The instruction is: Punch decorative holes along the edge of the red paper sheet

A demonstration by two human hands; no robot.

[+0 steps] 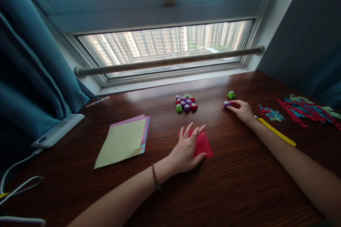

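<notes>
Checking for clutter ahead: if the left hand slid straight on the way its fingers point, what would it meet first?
The left hand, flat on red paper, points up and slightly right. Bare desk comes first, then probably the cluster of small punches, though it may pass just right of them.

A stack of pastel paper sheets [125,140] lies on the dark wooden worktop [239,184], near a cluster of small punches [185,103]. A green punch [231,95] sits apart, with a yellow tool [277,132], confetti [270,113] and punched paper scraps [306,110] further right.
</notes>
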